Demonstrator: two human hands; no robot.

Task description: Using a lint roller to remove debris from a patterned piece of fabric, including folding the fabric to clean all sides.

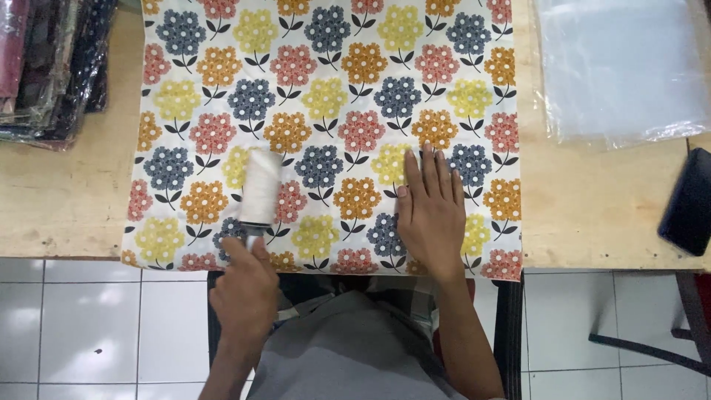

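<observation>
While fingers (426, 167) flat on fabric (333, 89), roller (259, 187) gripped

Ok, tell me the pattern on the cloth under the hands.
The cloth is cream with rows of flowers in yellow, orange, pink and grey-blue on dark stems, seen in the head view.

Clear plastic bags (622, 67), dark phone (689, 201), stacked wrapped fabrics (52, 67) on table (67, 200).

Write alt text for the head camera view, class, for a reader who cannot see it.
A person's left hand rolls a white lint roller over a flower-printed fabric cover on a wooden table, while the right hand presses flat on it. Clear plastic bags lie at the upper right, stacked packaged fabrics at the upper left.
</observation>
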